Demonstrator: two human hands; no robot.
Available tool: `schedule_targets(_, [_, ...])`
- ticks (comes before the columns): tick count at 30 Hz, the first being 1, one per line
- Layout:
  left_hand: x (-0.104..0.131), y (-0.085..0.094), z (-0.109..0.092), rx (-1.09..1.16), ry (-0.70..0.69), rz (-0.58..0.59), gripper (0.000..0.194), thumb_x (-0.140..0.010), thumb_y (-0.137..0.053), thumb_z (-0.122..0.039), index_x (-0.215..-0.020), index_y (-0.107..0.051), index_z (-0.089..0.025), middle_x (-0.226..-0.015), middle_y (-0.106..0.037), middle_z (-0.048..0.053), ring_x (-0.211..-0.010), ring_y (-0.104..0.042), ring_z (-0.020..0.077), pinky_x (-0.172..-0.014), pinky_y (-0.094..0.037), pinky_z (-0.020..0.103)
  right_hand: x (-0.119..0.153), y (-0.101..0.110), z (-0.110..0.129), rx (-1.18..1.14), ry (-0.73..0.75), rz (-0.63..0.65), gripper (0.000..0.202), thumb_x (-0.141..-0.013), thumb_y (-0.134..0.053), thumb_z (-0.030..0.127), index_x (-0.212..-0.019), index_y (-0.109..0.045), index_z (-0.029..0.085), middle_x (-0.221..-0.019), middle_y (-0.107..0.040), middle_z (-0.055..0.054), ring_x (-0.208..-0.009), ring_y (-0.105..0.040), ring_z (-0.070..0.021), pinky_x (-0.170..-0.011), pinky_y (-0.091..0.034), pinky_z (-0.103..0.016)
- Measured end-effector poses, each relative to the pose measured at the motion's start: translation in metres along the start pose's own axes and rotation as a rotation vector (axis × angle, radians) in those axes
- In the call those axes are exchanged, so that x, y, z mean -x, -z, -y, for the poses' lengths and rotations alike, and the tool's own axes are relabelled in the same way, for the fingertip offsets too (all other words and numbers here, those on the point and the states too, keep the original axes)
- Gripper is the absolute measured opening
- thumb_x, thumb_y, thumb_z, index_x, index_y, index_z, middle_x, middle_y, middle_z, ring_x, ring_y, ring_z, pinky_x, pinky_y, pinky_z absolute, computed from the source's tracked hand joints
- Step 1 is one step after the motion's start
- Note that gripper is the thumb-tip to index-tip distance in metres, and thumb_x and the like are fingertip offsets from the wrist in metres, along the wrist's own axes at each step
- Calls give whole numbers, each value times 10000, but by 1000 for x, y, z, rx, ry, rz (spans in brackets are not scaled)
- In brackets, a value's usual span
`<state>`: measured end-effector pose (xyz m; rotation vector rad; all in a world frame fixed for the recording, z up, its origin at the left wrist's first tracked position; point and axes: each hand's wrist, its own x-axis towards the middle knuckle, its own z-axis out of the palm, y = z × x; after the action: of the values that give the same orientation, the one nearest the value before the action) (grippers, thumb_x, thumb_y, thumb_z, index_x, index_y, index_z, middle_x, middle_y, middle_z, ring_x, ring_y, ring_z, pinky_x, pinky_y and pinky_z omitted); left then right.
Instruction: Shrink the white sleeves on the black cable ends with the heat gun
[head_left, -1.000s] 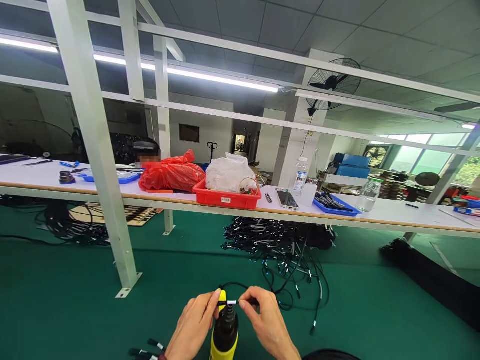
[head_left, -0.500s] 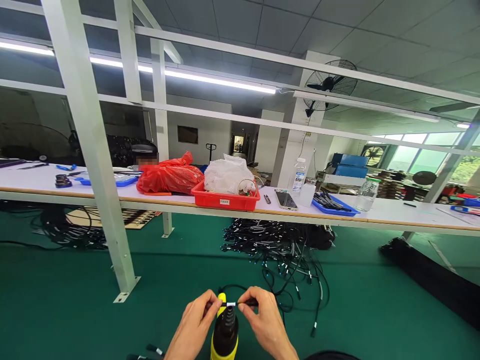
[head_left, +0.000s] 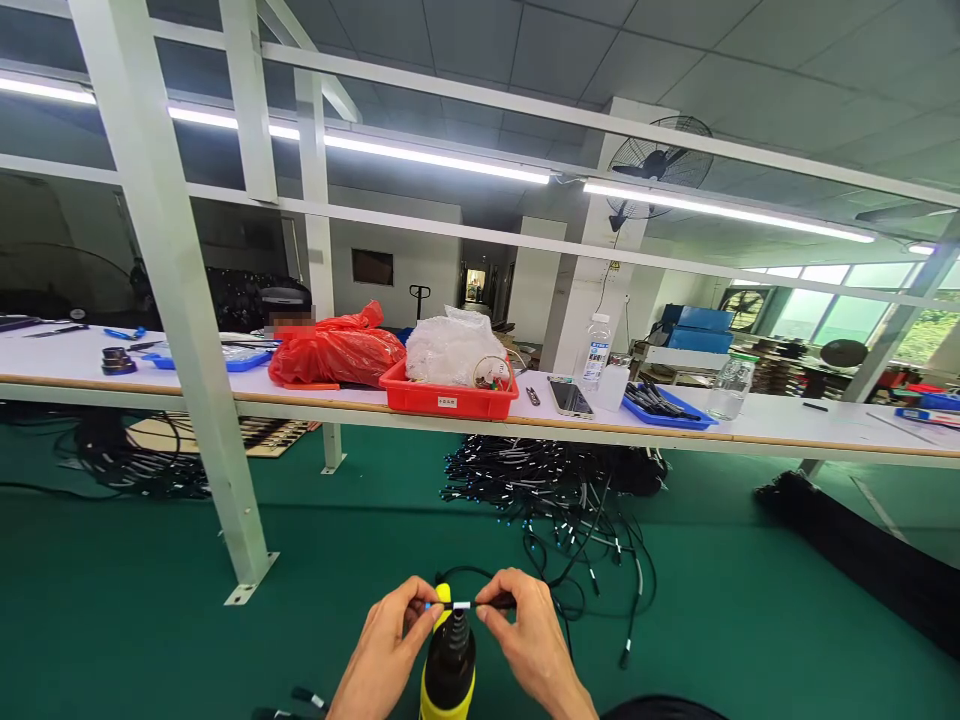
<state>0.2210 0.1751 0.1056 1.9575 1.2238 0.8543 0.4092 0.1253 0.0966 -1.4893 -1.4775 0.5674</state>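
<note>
At bottom centre, the left hand [head_left: 382, 645] and right hand [head_left: 531, 645], slightly apart, still pinch the black cable [head_left: 448, 605], white sleeve [head_left: 462, 605] at the yellow-and-black tool [head_left: 448, 670], while a blue tip [head_left: 428, 605] now shows, suggesting a small turn.

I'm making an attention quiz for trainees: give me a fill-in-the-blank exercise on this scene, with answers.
The left hand and right hand hold a black cable with a ____ label.
Below the label is a black and ____ tool.
The red bag lies to the ____ of the red tray.
The phone lies between the red tray and a ____ tray.

White; yellow; left; blue.
</note>
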Motion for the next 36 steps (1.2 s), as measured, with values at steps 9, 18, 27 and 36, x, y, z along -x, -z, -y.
schedule_targets(9, [2, 4, -3, -25, 34, 21, 440, -878, -408, -606, -770, -600, -225, -708, -620, 6, -705, -571, 194, -684, -452, 284, 5, 8, 6, 179, 59, 71, 174, -935, -522, 232, -841, -662, 188, -846, -634, -26, -858, -573, -204, -778, -390, -295])
schedule_targets(18, [3, 2, 2, -116, 116, 42, 461, -893, -326, -607, -777, -563, -229, -734, -623, 30, -819, -573, 242, -770, -418, 328, 5, 6, 3, 150, 71, 64, 139, -918, -545, 200, -831, -653, 192, -843, -638, -13, -850, -573, -186, -779, -379, -283])
schedule_targets(27, [6, 2, -5, -94, 50, 32, 469, -895, -372, -629, -705, -533, -232, -677, -591, -7, -696, -550, 190, -623, -396, 255, 4, 4, 0, 80, 43, 38, 133, -850, -542, 149, -827, -667, 191, -851, -647, -25, -863, -592, -202, -775, -418, -300])
schedule_targets(36, [5, 5, -4, -35, 7, 47, 424, -884, -414, -603, -784, -577, -225, -744, -617, 3, -692, -543, 183, -632, -414, 261, 4, 2, -1, 61, 31, 11, 102, -827, -571, 128, -842, -652, 188, -882, -641, -29, -890, -584, -206, -813, -414, -316])
